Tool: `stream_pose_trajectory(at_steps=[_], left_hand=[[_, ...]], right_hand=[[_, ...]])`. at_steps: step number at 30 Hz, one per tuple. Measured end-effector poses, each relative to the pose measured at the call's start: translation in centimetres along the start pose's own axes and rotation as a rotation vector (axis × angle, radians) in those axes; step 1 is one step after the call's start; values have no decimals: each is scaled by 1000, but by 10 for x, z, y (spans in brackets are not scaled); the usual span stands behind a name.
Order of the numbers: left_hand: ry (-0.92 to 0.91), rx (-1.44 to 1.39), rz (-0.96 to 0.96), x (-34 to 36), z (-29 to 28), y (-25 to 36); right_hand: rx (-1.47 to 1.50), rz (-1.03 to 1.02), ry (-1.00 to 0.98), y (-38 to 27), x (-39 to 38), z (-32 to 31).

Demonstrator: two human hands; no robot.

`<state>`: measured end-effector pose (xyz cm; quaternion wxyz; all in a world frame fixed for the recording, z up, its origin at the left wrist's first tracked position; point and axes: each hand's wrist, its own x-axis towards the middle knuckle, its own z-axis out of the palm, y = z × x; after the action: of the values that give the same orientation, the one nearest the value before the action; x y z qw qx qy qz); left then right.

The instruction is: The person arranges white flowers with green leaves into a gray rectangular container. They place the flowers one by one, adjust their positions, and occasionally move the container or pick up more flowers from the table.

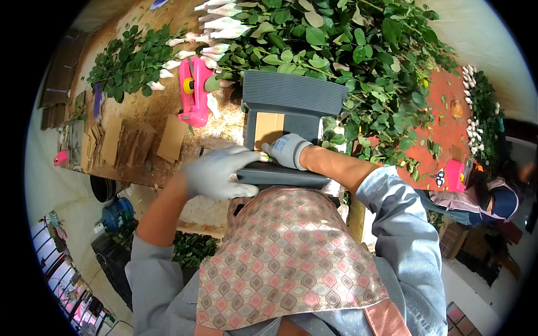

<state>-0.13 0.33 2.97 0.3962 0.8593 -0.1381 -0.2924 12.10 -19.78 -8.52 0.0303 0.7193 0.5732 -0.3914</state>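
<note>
In front of me stands a dark ribbed stand [294, 92], with a tan cardboard piece [269, 127] lying against its inner face. My right hand [287, 151], in a grey glove, is down in the trough of the stand at the cardboard's lower edge. Its fingers are curled, and a small yellow-green thing shows beside their tips, too small to name. My left hand [218, 172], gloved too, reaches over the left end of the stand's padded front edge [283, 176]. Its fingers are stretched out and apart, and no held thing shows in it.
Left of the stand is a pink tape dispenser [194, 92]. Cut cardboard pieces [120, 143] stand at the table's left. Leafy rose stems [314, 39] with netted white heads [224, 28] fill the back and right. A person [482, 199] is at the far right.
</note>
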Motion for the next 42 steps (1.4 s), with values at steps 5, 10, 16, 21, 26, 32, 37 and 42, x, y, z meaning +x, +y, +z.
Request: stream_pose_trajectory(at_steps=[5, 10, 16, 21, 26, 32, 37, 42], left_hand=[[-298, 124, -32, 56, 31, -22], [-337, 161, -46, 69, 38, -37], [-413, 151, -143, 73, 37, -34], [-342, 122, -92, 70, 44, -39], [-362, 98, -93, 74, 39, -35], [-337, 162, -97, 67, 40, -36], [-444, 143, -186, 68, 24, -14], [-380, 90, -177, 61, 22, -3]], right_hand=[[30, -30, 46, -1, 0, 3], [61, -24, 99, 2, -3, 4], [310, 66, 472, 34, -54, 28], [295, 454, 317, 58, -122, 62], [365, 420, 268, 60, -152, 34], [318, 253, 1085, 66, -144, -100], [-30, 458, 757, 129, -71, -113], [-251, 610, 367, 126, -56, -115]])
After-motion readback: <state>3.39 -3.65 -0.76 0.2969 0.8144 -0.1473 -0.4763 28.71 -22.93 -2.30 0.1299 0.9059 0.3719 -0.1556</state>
